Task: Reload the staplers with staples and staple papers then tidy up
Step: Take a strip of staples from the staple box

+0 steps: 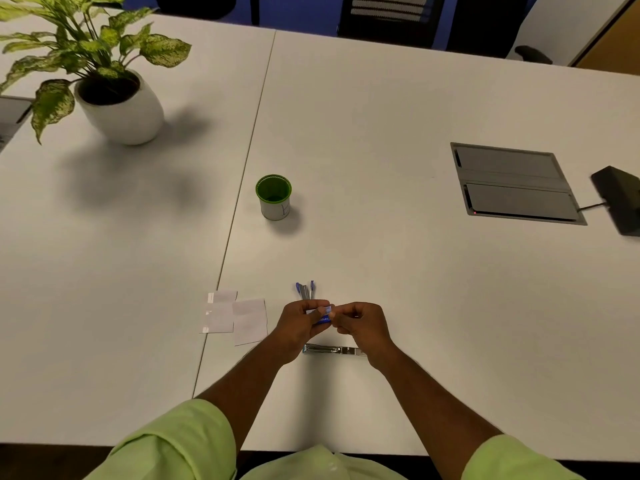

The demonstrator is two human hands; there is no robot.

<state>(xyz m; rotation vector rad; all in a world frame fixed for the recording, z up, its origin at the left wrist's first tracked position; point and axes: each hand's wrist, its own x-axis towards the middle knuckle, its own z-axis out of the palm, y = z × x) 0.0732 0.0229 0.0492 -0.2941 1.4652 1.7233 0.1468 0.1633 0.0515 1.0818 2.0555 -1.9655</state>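
My left hand (299, 323) holds a small blue and white staple box (323, 315) above the table. My right hand (362, 323) pinches at the box's right end with its fingertips; whether it holds staples is hidden. Just below my hands a silver stapler (332, 349) lies open and flat on the white table (381, 254). Several blue pens (304, 290) lie just beyond my hands. Two small white papers (235, 318) lie to the left of my left hand.
A green pen cup (273, 197) stands at mid-table. A potted plant in a white pot (119, 105) is at the far left. A grey cable hatch (512, 183) and a black device (620, 202) sit at the right. Chairs stand beyond the far edge.
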